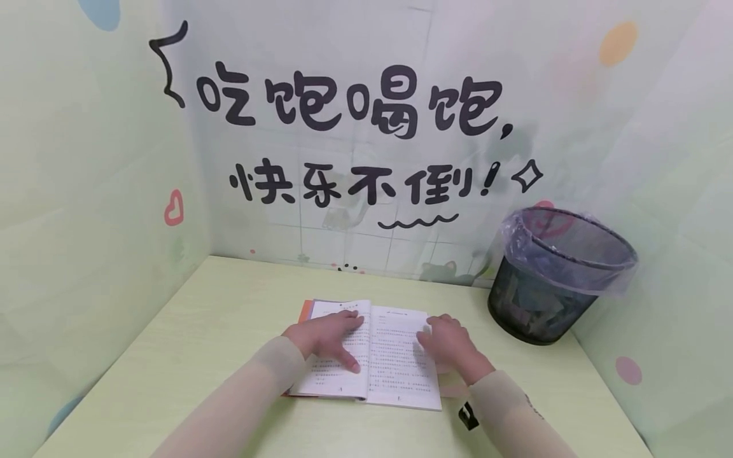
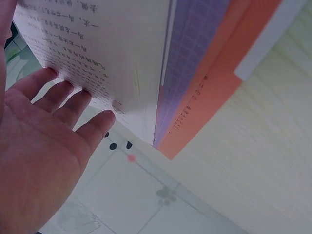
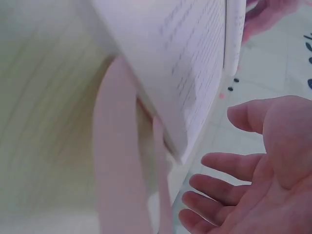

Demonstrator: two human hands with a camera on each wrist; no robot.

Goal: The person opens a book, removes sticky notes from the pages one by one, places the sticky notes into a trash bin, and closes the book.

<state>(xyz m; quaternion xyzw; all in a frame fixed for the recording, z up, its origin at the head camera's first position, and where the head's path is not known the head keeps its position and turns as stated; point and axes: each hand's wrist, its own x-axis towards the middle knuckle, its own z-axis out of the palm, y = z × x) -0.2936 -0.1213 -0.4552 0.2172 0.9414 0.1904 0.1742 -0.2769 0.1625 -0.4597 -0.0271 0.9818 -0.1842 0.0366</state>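
Observation:
An open book (image 1: pixel 401 369) with printed white pages lies on the table. My left hand (image 1: pixel 329 337) rests on its left page, fingers spread and thumb pointing toward the spine. In the left wrist view, the fingertips of the left hand (image 2: pixel 44 141) touch the printed page (image 2: pixel 117 53), beside the purple and orange cover flap (image 2: pixel 200 107). My right hand (image 1: pixel 452 346) is at the right page's outer edge. The right wrist view shows the right hand (image 3: pixel 263 170) with loosely bent fingers and nothing held. Pink strips (image 3: pixel 122 146) come out from under the book.
A black mesh bin (image 1: pixel 532 299) lined with a clear plastic bag stands at the back right of the pale table (image 1: pixel 240 292). Light walls with printed lettering (image 1: pixel 355 184) enclose the back and sides. A small black shape (image 1: pixel 468 416) shows near the right sleeve.

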